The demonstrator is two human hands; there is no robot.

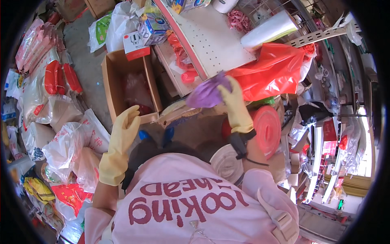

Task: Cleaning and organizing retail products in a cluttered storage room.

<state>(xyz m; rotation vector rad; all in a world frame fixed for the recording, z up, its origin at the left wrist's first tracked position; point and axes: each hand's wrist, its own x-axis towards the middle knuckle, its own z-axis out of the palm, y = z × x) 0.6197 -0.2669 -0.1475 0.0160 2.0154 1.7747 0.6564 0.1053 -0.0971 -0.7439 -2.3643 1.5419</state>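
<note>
A crumpled purple cloth (205, 93) is gripped in my right hand (233, 102), which wears a yellow rubber glove. The cloth touches the front corner of a white perforated metal shelf (213, 39) with a red edge strip. My left hand (125, 128), gloved the same way, is raised with nothing in it, its fingers partly spread, near the front corner of a cardboard box (111, 88). Inside that box lies a clear plastic bag (137, 91) with something dark red in it. A red plastic bag (268, 74) hangs off the shelf just right of my right hand.
A roll of clear plastic bags (269, 30) and a bundle of pink ties (239, 21) lie on the shelf. A small white-and-red box (136, 45) stands by the cardboard box. Filled sacks (65, 143) crowd the left floor. A red plastic stool (267, 131) stands at my right.
</note>
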